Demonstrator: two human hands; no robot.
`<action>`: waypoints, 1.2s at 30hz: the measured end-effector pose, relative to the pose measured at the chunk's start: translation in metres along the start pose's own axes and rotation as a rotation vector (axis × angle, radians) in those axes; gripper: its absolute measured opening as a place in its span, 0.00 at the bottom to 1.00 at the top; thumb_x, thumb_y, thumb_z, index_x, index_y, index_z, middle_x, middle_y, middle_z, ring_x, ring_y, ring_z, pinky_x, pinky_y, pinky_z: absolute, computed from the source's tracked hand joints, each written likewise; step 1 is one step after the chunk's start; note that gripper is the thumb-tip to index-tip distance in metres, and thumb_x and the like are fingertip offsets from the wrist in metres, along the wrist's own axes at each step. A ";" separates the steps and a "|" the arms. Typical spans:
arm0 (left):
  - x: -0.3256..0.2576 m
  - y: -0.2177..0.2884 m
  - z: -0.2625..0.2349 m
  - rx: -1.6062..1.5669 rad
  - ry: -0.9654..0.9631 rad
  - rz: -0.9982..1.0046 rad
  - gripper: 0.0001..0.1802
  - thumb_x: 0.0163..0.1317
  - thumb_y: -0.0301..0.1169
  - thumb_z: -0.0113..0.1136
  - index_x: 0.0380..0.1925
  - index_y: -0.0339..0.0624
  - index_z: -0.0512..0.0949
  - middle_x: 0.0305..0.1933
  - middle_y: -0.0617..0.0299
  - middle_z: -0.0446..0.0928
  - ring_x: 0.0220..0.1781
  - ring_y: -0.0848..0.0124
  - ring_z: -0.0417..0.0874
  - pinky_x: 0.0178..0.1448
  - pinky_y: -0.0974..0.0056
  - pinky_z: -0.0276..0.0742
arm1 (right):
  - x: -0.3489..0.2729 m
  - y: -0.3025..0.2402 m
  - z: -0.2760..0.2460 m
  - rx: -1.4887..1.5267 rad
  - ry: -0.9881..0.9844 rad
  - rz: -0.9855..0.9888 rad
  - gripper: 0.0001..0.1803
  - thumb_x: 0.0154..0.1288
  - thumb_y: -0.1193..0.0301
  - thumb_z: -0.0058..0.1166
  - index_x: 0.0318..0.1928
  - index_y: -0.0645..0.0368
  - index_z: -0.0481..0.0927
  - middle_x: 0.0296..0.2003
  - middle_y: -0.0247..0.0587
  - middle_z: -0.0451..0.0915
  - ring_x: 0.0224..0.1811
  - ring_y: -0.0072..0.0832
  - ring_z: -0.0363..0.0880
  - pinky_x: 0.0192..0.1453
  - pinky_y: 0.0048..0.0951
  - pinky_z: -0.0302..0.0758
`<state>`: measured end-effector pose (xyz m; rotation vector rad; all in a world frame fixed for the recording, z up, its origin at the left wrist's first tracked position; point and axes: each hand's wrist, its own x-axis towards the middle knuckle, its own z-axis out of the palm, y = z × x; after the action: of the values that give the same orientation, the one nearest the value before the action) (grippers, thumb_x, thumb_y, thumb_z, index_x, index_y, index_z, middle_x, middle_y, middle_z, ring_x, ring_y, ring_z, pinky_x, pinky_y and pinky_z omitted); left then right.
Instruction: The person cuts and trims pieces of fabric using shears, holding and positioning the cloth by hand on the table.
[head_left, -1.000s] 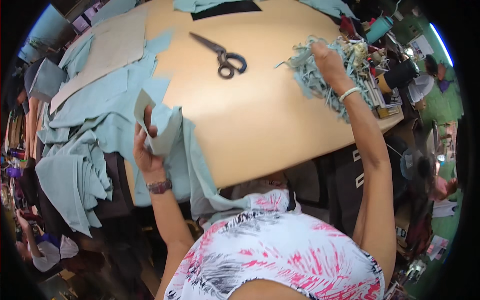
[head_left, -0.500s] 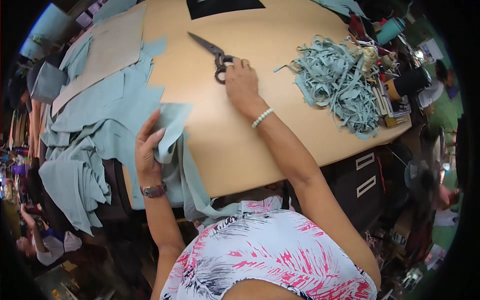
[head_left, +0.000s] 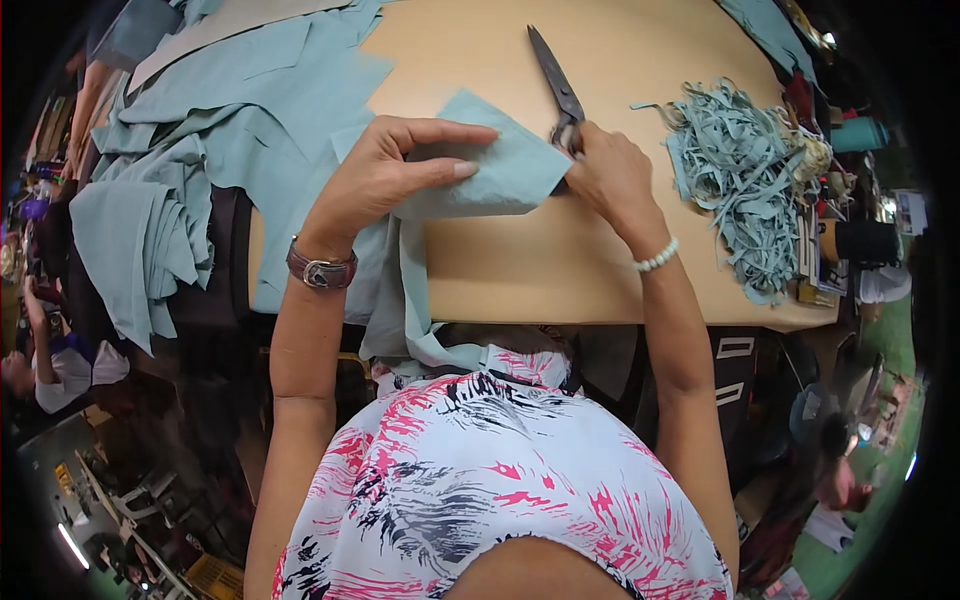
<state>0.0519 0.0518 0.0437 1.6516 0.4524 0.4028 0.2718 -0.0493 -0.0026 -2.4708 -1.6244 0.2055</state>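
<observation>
My left hand (head_left: 380, 178) holds a strip of light blue-green cloth (head_left: 512, 165), its thumb and forefinger lying over the folded end. From there the strip hangs over the table's near edge toward my lap. At the right, my right hand (head_left: 617, 180) is closed round the handles of dark metal scissors (head_left: 558, 85). Their blades point away from me and look closed or nearly so. The cloth's right corner is close to the scissor handles; whether they touch I cannot tell.
Blue-green cloth sheets (head_left: 270, 80) spread over the left of the tan table (head_left: 520, 270), with a folded stack (head_left: 140, 235) hanging over its edge. A heap of thin cloth scraps (head_left: 735, 170) lies at right, beside a teal bottle (head_left: 858, 134) and a dark cylinder (head_left: 868, 242).
My left hand has lifted the cloth up and right, in front of me. The scissors, which lay on the table under my right hand, are now gripped and drawn closer to the cloth.
</observation>
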 end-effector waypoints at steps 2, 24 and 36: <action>-0.004 -0.001 0.002 0.000 -0.011 0.006 0.17 0.50 0.25 0.60 0.43 0.36 0.78 0.43 0.60 0.79 0.45 0.76 0.75 0.53 0.72 0.67 | -0.023 0.009 -0.004 0.013 -0.008 -0.016 0.22 0.52 0.54 0.54 0.34 0.62 0.74 0.24 0.47 0.79 0.29 0.44 0.78 0.33 0.40 0.73; 0.006 -0.009 0.003 -0.009 -0.150 -0.033 0.16 0.50 0.25 0.60 0.42 0.38 0.79 0.43 0.59 0.79 0.46 0.75 0.76 0.54 0.72 0.68 | -0.190 0.080 -0.025 1.230 -0.693 0.307 0.21 0.40 0.63 0.71 0.17 0.59 0.69 0.16 0.29 0.70 0.18 0.15 0.67 0.21 0.16 0.62; 0.011 -0.003 0.003 0.083 -0.238 -0.018 0.19 0.49 0.24 0.61 0.44 0.37 0.78 0.45 0.58 0.78 0.48 0.73 0.76 0.56 0.70 0.67 | -0.173 0.065 -0.031 1.209 -0.678 0.177 0.30 0.31 0.50 0.73 0.19 0.58 0.69 0.16 0.26 0.67 0.18 0.14 0.64 0.21 0.16 0.57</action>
<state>0.0622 0.0553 0.0409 1.7496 0.3089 0.1720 0.2680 -0.2353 0.0165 -1.5745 -0.8781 1.6112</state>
